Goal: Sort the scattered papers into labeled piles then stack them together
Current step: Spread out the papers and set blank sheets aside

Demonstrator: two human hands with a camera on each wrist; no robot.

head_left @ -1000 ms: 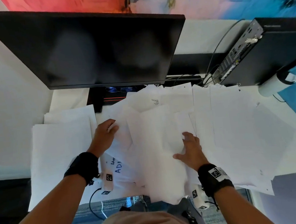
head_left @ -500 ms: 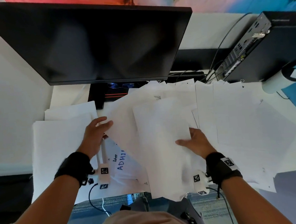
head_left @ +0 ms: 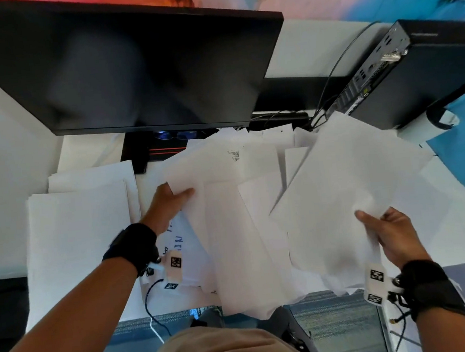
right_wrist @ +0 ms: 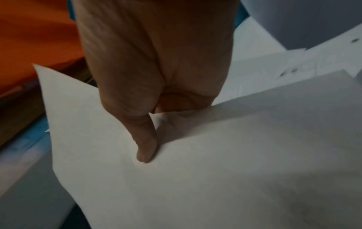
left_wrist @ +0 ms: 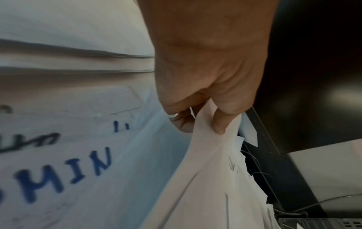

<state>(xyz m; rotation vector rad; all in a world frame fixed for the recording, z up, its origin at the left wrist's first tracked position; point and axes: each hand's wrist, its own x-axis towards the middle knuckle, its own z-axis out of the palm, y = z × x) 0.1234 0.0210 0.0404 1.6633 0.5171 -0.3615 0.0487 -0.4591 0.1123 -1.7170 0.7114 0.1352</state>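
Note:
Loose white sheets (head_left: 245,203) cover the middle of the desk in an overlapping heap. My left hand (head_left: 171,201) pinches the left edge of a bunch of these sheets (left_wrist: 205,178), thumb on top, and lifts it. Under that edge lies a label sheet (left_wrist: 64,170) with blue marker letters reading "MIN". My right hand (head_left: 384,232) pinches a separate white sheet (head_left: 349,193) near its lower corner and holds it up off the heap, tilted to the right; the thumb (right_wrist: 147,148) presses on top. A squared pile of sheets (head_left: 81,241) lies at the left.
A dark monitor (head_left: 129,63) stands at the back, its base (head_left: 150,155) partly under the papers. A black computer case (head_left: 414,73) with cables sits back right. A paper roll (head_left: 431,125) hangs at the right. The desk's front edge (head_left: 461,260) is near my body.
My right hand has taken hold of one sheet and lifted it up and to the right. My left hand has moved forward and now pinches the heap's left edge.

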